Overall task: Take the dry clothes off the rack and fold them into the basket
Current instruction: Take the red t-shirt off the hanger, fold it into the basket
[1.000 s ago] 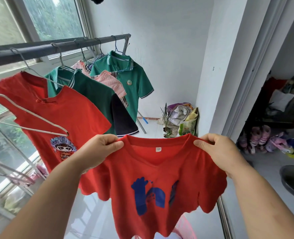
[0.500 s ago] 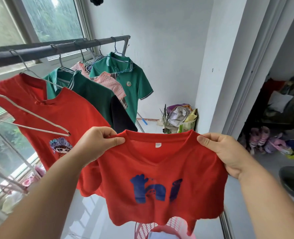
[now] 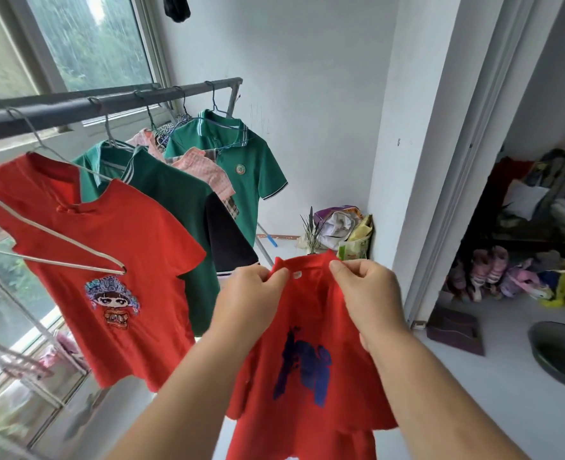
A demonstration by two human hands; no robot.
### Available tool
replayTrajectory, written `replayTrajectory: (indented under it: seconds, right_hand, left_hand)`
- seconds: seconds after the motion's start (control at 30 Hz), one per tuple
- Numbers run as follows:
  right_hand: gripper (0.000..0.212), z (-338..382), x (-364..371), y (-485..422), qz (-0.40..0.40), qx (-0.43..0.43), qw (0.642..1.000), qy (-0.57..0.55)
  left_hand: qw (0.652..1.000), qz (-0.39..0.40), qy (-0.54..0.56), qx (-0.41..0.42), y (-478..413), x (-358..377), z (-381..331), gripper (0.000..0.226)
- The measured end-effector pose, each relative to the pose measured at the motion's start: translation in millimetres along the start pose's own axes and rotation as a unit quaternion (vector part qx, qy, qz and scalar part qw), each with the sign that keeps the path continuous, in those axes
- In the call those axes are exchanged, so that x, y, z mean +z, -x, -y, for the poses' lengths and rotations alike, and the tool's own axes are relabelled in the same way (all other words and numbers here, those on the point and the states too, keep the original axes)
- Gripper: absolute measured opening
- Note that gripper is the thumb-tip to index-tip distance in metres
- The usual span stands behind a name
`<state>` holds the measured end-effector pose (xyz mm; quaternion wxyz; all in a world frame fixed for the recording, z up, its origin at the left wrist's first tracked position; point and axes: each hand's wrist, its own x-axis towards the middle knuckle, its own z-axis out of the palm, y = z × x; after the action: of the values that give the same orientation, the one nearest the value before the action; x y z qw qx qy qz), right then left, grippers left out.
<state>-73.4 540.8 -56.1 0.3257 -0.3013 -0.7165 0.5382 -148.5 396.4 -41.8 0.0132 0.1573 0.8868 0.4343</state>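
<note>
Both left grip (image 3: 251, 293) and right grip (image 3: 367, 290) on red shirt (image 3: 311, 310) collar.

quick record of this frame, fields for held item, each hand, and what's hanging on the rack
held item: red t-shirt with blue print, bunched narrow
left hand: pinches the neckline left of the label
right hand: pinches the neckline right of the label
on rack: red shirt with doll print, pink checked garment, green polo shirt
</note>
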Motion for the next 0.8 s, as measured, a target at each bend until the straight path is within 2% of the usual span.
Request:
replayTrajectory:
  seconds: [0.2, 0.3, 0.47, 0.53, 0.6, 0.67, 0.73, 0.8]
  right_hand:
    - [0.006, 11, 20, 21, 0.086, -0.023, 0.996, 0.006]
    - [0.011, 11, 18, 24, 0.105, -0.027, 0.994, 0.005]
    - [0.020, 17, 13, 33, 0.170, -0.052, 0.984, 0.009]
    - [0.025, 17, 11, 35, 0.199, -0.064, 0.978, 0.023]
    - [0.022, 19, 9, 37, 0.239, -0.078, 0.967, 0.049]
    - [0.031, 20, 6, 36, 0.267, -0.073, 0.961, 0.022]
    - [0.033, 24, 1, 33, 0.261, -0.042, 0.964, -0.028]
    - [0.025, 23, -5, 21, 0.206, -0.049, 0.976, -0.041]
  left_hand:
    - [0.996, 0.032, 0.089, -0.003, 7, 21, -7, 0.046]
    - [0.990, 0.050, 0.130, -0.011, 6, 20, -3, 0.045]
    - [0.964, 0.108, 0.235, -0.060, 6, 14, 0, 0.031]
    - [0.960, 0.113, 0.249, -0.068, 6, 10, -2, 0.036]
    - [0.959, 0.115, 0.251, -0.066, 7, 6, -3, 0.043]
    - [0.960, 0.117, 0.248, -0.053, 7, 2, -1, 0.038]
    - [0.963, 0.121, 0.237, -0.036, 5, -4, 1, 0.027]
    - [0.965, 0.143, 0.220, -0.014, 3, -14, -1, 0.022]
